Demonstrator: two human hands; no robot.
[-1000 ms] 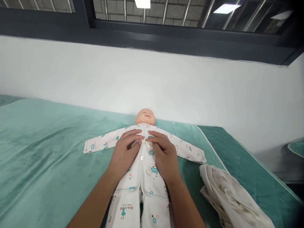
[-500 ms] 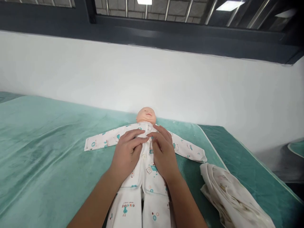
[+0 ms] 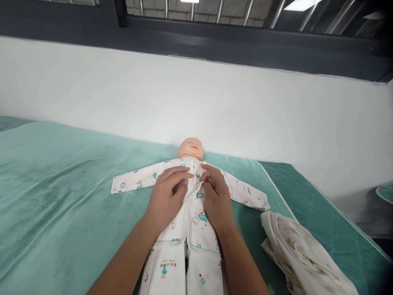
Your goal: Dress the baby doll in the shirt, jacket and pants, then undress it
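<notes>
A baby doll (image 3: 190, 148) lies on its back with its arms spread, wearing a white printed baby shirt (image 3: 199, 219) and matching pants (image 3: 164, 272). My left hand (image 3: 170, 194) rests on the chest to the left of the front opening, its fingers bent and the fingertips closed on the edge near a button. On the other side, my right hand (image 3: 217, 194) pinches the shirt's opposite front edge between thumb and forefinger, lifting it slightly. A button (image 3: 189, 201) shows lower on the front. My fingers partly hide the cloth they hold.
A crumpled white printed cloth (image 3: 303, 254) lies to the right of the doll. Beneath everything is a green padded cover (image 3: 70, 205). Behind the doll's head stands a white wall (image 3: 196, 98) under a dark window frame (image 3: 196, 39).
My right hand has shifted slightly right and pulled its shirt edge away from my left fingertips, showing more of the front opening. My left hand stays at the chest.
</notes>
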